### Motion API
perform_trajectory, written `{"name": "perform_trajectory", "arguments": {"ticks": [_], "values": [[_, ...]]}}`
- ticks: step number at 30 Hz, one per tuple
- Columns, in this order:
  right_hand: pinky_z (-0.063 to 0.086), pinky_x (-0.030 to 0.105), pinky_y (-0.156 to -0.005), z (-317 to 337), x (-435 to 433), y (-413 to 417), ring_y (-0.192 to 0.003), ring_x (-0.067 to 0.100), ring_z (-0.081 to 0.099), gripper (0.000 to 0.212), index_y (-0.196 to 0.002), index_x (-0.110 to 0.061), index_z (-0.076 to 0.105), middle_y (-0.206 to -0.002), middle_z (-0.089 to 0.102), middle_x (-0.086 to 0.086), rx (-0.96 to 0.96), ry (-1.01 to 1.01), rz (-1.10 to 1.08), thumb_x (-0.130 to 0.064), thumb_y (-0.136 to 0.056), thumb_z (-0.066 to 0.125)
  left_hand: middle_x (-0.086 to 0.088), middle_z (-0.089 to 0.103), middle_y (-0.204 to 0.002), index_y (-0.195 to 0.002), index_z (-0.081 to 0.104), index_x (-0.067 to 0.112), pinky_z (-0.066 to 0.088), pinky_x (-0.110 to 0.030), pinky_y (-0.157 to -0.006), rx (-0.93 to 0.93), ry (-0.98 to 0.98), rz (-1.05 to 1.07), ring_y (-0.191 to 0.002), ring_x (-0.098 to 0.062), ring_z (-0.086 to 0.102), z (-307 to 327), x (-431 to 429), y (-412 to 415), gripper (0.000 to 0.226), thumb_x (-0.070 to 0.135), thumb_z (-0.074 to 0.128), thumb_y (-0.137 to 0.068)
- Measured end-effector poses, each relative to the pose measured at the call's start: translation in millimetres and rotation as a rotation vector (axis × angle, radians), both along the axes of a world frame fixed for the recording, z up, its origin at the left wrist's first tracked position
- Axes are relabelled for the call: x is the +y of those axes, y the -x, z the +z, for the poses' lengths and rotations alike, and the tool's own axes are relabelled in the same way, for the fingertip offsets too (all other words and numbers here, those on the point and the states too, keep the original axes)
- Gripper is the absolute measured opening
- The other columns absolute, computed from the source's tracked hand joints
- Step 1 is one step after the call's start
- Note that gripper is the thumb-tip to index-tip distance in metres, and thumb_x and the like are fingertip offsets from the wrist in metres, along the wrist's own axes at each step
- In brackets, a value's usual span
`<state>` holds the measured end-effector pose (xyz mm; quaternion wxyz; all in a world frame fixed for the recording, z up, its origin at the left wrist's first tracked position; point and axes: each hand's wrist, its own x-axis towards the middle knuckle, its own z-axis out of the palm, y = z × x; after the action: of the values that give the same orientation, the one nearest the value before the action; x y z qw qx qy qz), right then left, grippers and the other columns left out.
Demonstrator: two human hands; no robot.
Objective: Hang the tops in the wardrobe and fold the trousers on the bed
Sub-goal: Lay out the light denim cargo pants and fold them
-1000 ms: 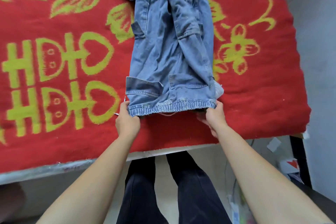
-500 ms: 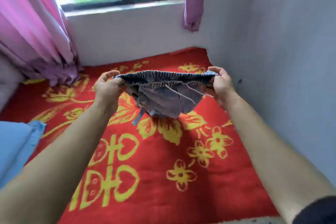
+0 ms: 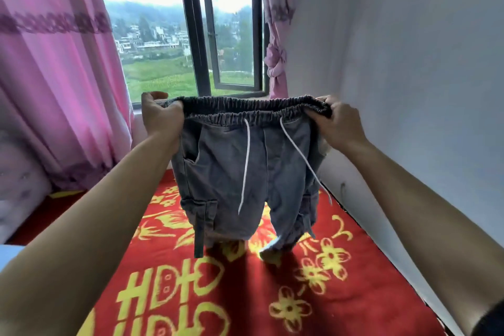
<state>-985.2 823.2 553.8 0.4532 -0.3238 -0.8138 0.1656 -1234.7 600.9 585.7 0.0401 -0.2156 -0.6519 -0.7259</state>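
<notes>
The trousers (image 3: 245, 172) hang in the air over the far half of the bed (image 3: 368, 281), front facing the person and waistband (image 3: 245, 106) pulled out level between the two hands. The left hand (image 3: 161, 117) is curled round the left end of the waistband and the right hand (image 3: 338, 123) pinches the right end, so both are clamped on the cloth. The white drawstring (image 3: 246, 161) dangles loose down the front. The two legs drop apart from each other; their lower ends reach the red blanket (image 3: 191, 294) or hang just above it, I cannot tell which.

Beyond the trousers is the window (image 3: 191, 35), with a pink curtain (image 3: 54, 76) on the left and a pale wall (image 3: 409, 63) close on the right.

This looks like the folding step at its start: the trousers are held up to hang straight, not yet laid down. The next move likely calls for lowering them flat on the near, open part of the blanket, keeping the waistband taut, then bringing one leg over the other. The loose drawstring should be tucked in.
</notes>
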Motion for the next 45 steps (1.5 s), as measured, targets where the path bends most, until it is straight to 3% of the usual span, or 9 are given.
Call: {"name": "perform_trajectory", "arguments": {"ticks": [8, 12, 18, 21, 24, 29, 36, 42, 45], "values": [[0.042, 0.033, -0.069, 0, -101, -16, -0.08, 0.027, 0.055, 0.05, -0.109, -0.022, 0.06, -0.089, 0.053, 0.003, -0.186, -0.209, -0.285, -0.068, -0.09, 0.051, 0.005, 0.044, -0.089, -0.109, 0.023, 0.021, 0.042, -0.015, -0.053, -0.009, 0.152, 0.11, -0.073, -0.016, 0.048, -20, -68, -11, 0.03, 0.013, 0.049, -0.095], [0.038, 0.027, -0.073, -8, -129, -22, -0.085, 0.022, 0.058, 0.026, -0.094, -0.024, 0.063, -0.085, 0.061, -0.004, -0.14, 0.096, -0.13, -0.046, -0.08, 0.067, -0.011, 0.052, -0.112, -0.107, 0.03, 0.02, 0.055, -0.034, -0.09, -0.374, 0.069, 0.042, -0.089, -0.023, 0.05, -37, -72, -21, 0.024, 0.004, 0.043, -0.094], [0.051, 0.03, -0.075, -23, -143, -31, -0.079, 0.015, 0.063, 0.024, -0.087, -0.023, 0.075, -0.077, 0.069, -0.012, 0.032, 0.504, 0.014, -0.04, -0.074, 0.068, -0.014, 0.046, -0.108, -0.109, 0.029, 0.016, 0.059, -0.04, -0.073, -0.527, -0.014, -0.224, -0.086, -0.026, 0.055, -59, -80, -36, 0.035, -0.002, 0.048, -0.085], [0.053, 0.035, -0.075, -23, -145, -35, -0.07, 0.013, 0.06, 0.023, -0.077, -0.022, 0.077, -0.063, 0.066, -0.015, 0.098, 0.573, 0.058, -0.04, -0.069, 0.066, -0.012, 0.044, -0.104, -0.114, 0.025, 0.022, 0.051, -0.025, -0.047, -0.352, 0.129, -0.331, -0.083, -0.021, 0.055, -64, -85, -42, 0.06, -0.008, 0.061, -0.077], [0.056, 0.042, -0.084, -21, -134, -52, -0.075, 0.015, 0.063, 0.024, -0.082, -0.018, 0.077, -0.073, 0.07, -0.008, 0.066, 0.557, 0.029, -0.041, -0.079, 0.071, -0.014, 0.042, -0.115, -0.114, 0.024, 0.029, 0.048, -0.027, -0.055, -0.123, 0.327, -0.27, -0.096, -0.025, 0.054, -60, -92, -46, 0.063, -0.011, 0.054, -0.075], [0.052, 0.037, -0.079, -1, -118, -82, -0.084, 0.025, 0.059, 0.044, -0.094, -0.028, 0.068, -0.084, 0.065, -0.004, -0.353, 0.134, -0.228, -0.068, -0.088, 0.051, -0.004, 0.048, -0.08, -0.115, 0.033, 0.024, 0.038, -0.026, -0.043, 0.264, 0.553, -0.078, -0.067, -0.021, 0.053, -36, -99, -58, 0.063, -0.015, 0.05, -0.069], [0.056, 0.049, -0.062, 33, -113, -94, -0.071, 0.037, 0.071, 0.025, -0.067, -0.015, 0.064, -0.064, 0.066, 0.01, 0.055, 0.707, -0.02, -0.038, -0.066, 0.055, -0.016, 0.061, -0.094, -0.119, 0.044, 0.014, 0.054, -0.047, -0.07, 0.606, 0.638, 0.1, -0.086, -0.036, 0.06, 7, -84, -81, 0.049, -0.009, 0.055, -0.077], [0.036, 0.032, -0.067, 42, -87, -127, -0.072, 0.033, 0.053, 0.034, -0.089, -0.013, 0.07, -0.105, 0.056, 0.013, -0.137, -0.169, -0.411, -0.033, -0.092, 0.044, -0.014, 0.057, -0.115, -0.125, 0.041, 0.014, 0.048, -0.042, -0.076, 0.574, 0.65, 0.165, -0.098, -0.032, 0.056, 32, -76, -90, 0.055, -0.009, 0.052, -0.077], [0.036, 0.034, -0.07, 47, -80, -135, -0.077, 0.033, 0.053, 0.036, -0.099, -0.008, 0.064, -0.099, 0.057, 0.013, -0.131, -0.206, -0.331, -0.031, -0.097, 0.036, -0.008, 0.056, -0.112, -0.122, 0.045, 0.009, 0.041, -0.036, -0.075, 0.494, 0.542, 0.134, -0.095, -0.024, 0.052, 45, -74, -92, 0.048, -0.008, 0.05, -0.077]]}}
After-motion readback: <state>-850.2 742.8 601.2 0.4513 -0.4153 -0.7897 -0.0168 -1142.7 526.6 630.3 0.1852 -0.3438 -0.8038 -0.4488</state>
